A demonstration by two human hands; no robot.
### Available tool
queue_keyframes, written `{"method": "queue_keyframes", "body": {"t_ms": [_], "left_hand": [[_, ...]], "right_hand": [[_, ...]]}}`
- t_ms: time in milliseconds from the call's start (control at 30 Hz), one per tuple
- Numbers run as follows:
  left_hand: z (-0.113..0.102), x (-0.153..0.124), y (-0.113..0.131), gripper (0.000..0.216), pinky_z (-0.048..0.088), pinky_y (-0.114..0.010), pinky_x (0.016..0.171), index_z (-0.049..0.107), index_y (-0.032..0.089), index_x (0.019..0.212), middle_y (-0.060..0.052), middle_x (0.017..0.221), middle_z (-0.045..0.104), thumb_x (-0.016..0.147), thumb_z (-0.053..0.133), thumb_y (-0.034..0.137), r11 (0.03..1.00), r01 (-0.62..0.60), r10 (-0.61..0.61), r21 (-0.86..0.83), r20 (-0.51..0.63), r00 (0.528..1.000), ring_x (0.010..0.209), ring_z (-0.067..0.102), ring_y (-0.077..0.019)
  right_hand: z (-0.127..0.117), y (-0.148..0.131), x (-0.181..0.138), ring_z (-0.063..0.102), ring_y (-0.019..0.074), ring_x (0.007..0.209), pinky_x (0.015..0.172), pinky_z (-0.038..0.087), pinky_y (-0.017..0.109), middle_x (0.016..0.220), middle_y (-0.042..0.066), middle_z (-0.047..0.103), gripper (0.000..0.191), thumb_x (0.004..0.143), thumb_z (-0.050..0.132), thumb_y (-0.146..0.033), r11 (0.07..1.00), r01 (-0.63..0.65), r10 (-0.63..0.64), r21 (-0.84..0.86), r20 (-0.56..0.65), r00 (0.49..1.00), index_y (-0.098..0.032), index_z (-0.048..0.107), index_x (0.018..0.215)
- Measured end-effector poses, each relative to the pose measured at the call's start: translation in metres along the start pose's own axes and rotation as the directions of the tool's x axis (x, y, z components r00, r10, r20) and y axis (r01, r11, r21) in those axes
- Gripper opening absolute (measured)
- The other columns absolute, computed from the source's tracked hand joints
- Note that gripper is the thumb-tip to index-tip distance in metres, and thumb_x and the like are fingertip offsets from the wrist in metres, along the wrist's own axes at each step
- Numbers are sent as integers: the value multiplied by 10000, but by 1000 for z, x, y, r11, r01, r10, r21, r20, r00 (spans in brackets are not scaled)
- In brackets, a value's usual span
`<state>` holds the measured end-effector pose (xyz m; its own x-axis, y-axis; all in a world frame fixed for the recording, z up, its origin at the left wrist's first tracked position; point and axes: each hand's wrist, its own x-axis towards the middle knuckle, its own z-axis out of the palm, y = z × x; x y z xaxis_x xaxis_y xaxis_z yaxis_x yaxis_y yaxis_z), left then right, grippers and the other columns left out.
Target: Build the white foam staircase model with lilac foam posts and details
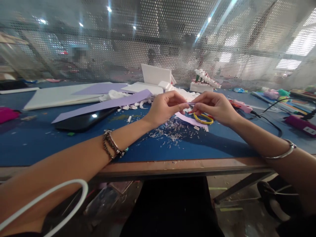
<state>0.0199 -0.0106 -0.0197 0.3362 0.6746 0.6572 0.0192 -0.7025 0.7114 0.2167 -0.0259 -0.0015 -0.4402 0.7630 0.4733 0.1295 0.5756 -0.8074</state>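
Both hands meet above the blue table top [37, 141]. My left hand [164, 107] is closed in a pinch on one end of a small purple strip [190, 103]. My right hand [214, 107] pinches the other end of the same strip, fingers curled. Just below the hands lie a light purple paper piece [190, 120] and yellow-handled scissors [203, 118]. White shavings [170, 131] are scattered on the table under the hands.
A long purple paper strip [103, 105] lies across a black phone [84, 121] at left. White foam sheets [61, 95] and foam scraps [153, 82] sit behind. A pink glue gun [240, 106] with black cable [269, 123] lies right. A perforated metal screen [158, 42] stands at the back.
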Motion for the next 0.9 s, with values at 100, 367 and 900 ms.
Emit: {"method": "queue_keyframes", "body": {"t_ms": [100, 367, 900], "left_hand": [[1, 1, 0, 303, 555, -229, 588, 572, 151, 728, 0, 656, 670, 670, 759, 383, 1000, 2, -1, -15, 11, 1000, 566, 641, -103], [-3, -2, 0, 311, 577, -251, 641, 627, 161, 945, -34, 762, 703, 743, 699, 387, 995, -35, 27, 91, 94, 995, 676, 680, -139], [-8, 1, 0, 230, 551, -187, 554, 648, 174, 854, -13, 724, 704, 718, 720, 344, 997, -1, -11, 73, 175, 985, 588, 658, -104]], "right_hand": [[0, -1, 0, 642, 77, 628, 637, 546, 217, 716, 15, 688, 169, 750, 676, -274, 1000, 1, -1, 0, 1, 1000, -140, 630, 843], [-2, 0, 0, 660, 98, 666, 664, 553, 242, 723, 26, 688, 184, 747, 678, -306, 1000, -18, 18, -10, 46, 999, -152, 612, 821], [-2, 0, -1, 659, 103, 661, 667, 560, 251, 721, 34, 683, 218, 740, 690, -338, 999, -33, 33, -6, 78, 996, -151, 602, 808]]}}
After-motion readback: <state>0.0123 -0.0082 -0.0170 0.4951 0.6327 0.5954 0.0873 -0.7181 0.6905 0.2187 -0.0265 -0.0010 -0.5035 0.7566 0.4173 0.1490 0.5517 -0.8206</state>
